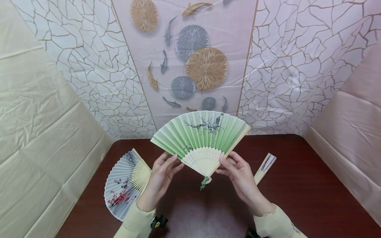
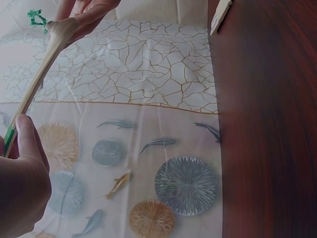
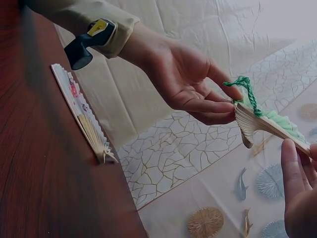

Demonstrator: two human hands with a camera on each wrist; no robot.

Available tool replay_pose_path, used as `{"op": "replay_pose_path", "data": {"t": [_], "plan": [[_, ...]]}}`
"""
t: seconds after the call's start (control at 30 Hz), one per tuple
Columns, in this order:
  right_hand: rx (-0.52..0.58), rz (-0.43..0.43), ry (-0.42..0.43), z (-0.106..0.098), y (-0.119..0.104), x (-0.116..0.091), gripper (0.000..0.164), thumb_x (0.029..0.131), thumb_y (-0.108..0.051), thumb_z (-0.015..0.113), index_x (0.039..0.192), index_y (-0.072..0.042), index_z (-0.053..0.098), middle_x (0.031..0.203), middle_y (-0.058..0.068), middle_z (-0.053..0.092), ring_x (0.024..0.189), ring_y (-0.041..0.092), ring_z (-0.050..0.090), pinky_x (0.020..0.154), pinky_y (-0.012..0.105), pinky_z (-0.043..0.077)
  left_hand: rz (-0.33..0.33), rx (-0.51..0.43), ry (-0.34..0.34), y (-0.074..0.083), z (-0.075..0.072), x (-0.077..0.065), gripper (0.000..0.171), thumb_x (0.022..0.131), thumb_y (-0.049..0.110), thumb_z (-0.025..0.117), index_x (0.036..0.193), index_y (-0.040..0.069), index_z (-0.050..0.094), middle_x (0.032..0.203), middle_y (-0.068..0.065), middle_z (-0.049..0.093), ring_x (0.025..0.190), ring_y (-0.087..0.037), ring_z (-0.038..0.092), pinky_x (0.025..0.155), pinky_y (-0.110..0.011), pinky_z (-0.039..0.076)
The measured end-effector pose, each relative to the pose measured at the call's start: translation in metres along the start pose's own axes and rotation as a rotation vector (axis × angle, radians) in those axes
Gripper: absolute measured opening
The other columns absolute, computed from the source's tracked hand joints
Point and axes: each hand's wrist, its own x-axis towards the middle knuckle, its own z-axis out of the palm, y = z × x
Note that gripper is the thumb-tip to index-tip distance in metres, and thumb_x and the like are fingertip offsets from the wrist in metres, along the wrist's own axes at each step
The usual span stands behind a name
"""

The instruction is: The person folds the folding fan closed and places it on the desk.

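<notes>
A green folding fan (image 1: 205,135), spread wide and painted with a dark branch, is held up above the table between both hands. My left hand (image 1: 165,175) pinches its left edge, thumb in front and fingers behind. On the opposite side my right hand (image 1: 239,175) pinches the outer wooden rib. Pale pierced ribs run down to the pivot, where a green braided cord (image 1: 204,182) hangs. In the right wrist view the fan (image 3: 270,126) shows nearly edge-on, its cord (image 3: 252,94) near the left fingers.
On the dark red table (image 1: 202,211), a grey fan with red blossoms (image 1: 122,185) lies spread at the left, partly behind the left forearm. A folded fan (image 1: 265,168) lies at the right, beyond the right hand. Patterned cloth (image 1: 184,99) hangs behind the table.
</notes>
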Motion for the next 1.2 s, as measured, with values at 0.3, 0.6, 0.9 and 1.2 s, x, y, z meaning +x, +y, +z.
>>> {"op": "replay_pose_path", "data": {"t": [0.3,0.6,0.9,1.2], "plan": [[-0.033,0.007,-0.023,-0.002,0.001,0.001,0.024,0.101,0.002,0.056,0.123,-0.008,0.061,0.110,0.004,0.074,0.092,0.016,0.072,0.079,0.034,0.061,-0.009,0.023,0.009,-0.002,0.000,0.000,0.028,0.102,0.002,0.052,0.127,0.009,0.063,0.118,-0.006,0.070,0.103,-0.017,0.068,0.092,-0.037,0.057],[-0.046,0.016,-0.048,-0.003,0.003,0.000,0.024,0.102,0.002,0.055,0.123,-0.008,0.061,0.109,0.003,0.074,0.092,0.015,0.071,0.079,0.034,0.061,-0.032,0.043,0.028,-0.005,0.003,-0.001,0.026,0.102,0.001,0.053,0.126,0.006,0.060,0.114,-0.006,0.070,0.099,-0.016,0.069,0.090,-0.035,0.058],[-0.076,0.042,-0.059,-0.002,0.011,-0.001,0.025,0.102,0.000,0.056,0.126,-0.006,0.060,0.109,0.003,0.074,0.091,0.015,0.072,0.079,0.034,0.061,-0.054,0.074,0.030,-0.009,-0.002,-0.002,0.030,0.102,0.002,0.052,0.132,0.000,0.055,0.115,-0.006,0.069,0.100,-0.017,0.068,0.089,-0.035,0.058],[-0.111,0.079,-0.048,-0.001,0.016,-0.001,0.027,0.101,-0.002,0.058,0.128,0.000,0.057,0.104,0.001,0.074,0.089,0.014,0.071,0.077,0.032,0.061,-0.089,0.078,0.031,-0.012,-0.004,-0.002,0.027,0.102,0.005,0.056,0.129,0.003,0.059,0.115,-0.007,0.069,0.101,-0.018,0.068,0.089,-0.034,0.058]]}}
